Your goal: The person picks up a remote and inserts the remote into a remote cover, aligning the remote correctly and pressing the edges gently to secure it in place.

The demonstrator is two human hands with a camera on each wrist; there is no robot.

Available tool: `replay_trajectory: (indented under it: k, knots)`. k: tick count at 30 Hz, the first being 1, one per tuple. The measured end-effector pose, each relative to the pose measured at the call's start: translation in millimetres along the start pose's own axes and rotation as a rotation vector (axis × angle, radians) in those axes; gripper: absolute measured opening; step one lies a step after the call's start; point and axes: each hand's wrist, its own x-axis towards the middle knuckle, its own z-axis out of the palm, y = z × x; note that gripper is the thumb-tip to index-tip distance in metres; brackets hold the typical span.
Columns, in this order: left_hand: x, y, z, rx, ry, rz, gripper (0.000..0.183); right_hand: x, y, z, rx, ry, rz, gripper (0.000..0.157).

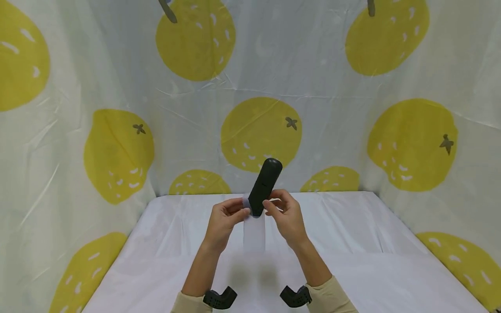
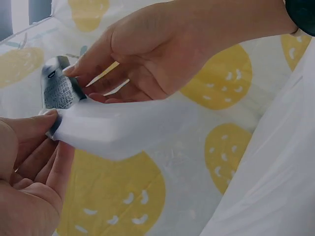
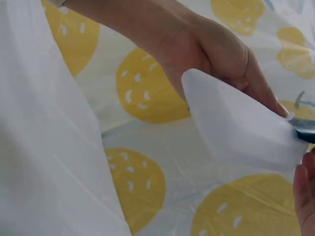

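A long black piece [image 1: 266, 184] with a rounded end tilts up to the right above the table. A white translucent plastic piece [image 1: 254, 234] extends from its lower end towards me. My left hand [image 1: 225, 221] pinches the side of the join between the two. With thumb and fingers, my right hand [image 1: 287, 215] pinches the lower right edge of the black piece. A finely printed label [image 2: 61, 92] shows on the underside of the black piece in the left wrist view. In the right wrist view, the white piece [image 3: 236, 125] tapers to a blunt tip. What the whole object is, I cannot tell.
A table with a white cloth [image 1: 352, 234] lies under the hands. Around its back and sides hangs a white curtain [image 1: 325, 113] printed with yellow fruit. Black devices [image 1: 220, 298] are strapped at both wrists, over beige sleeves [image 1: 328, 295].
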Motion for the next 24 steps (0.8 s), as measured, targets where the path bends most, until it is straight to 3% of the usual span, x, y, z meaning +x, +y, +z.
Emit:
replay_trajectory:
  k: [4, 10, 16, 24]
  knots:
    - [0.7, 1.1, -0.9, 0.006, -0.047, -0.004, 0.032, 1.4, 0.7, 0.3, 0.026, 0.033, -0.069, 0.016]
    - [3.1, 1.5, 0.3, 0.033, -0.055, -0.018, 0.031, 1.7, -1.3, -4.6, -0.029, 0.049, -0.067, 0.038]
    - [2.9, -1.5, 0.2, 0.057, -0.049, -0.032, 0.029, 0.0, 2.2, -7.7, -0.071, 0.005, -0.042, 0.043]
    - [1.1, -1.0, -10.6, 0.128, -0.06, -0.008, 0.026, 2.0, 5.0, -4.9, -0.083, -0.074, -0.027, 0.046]
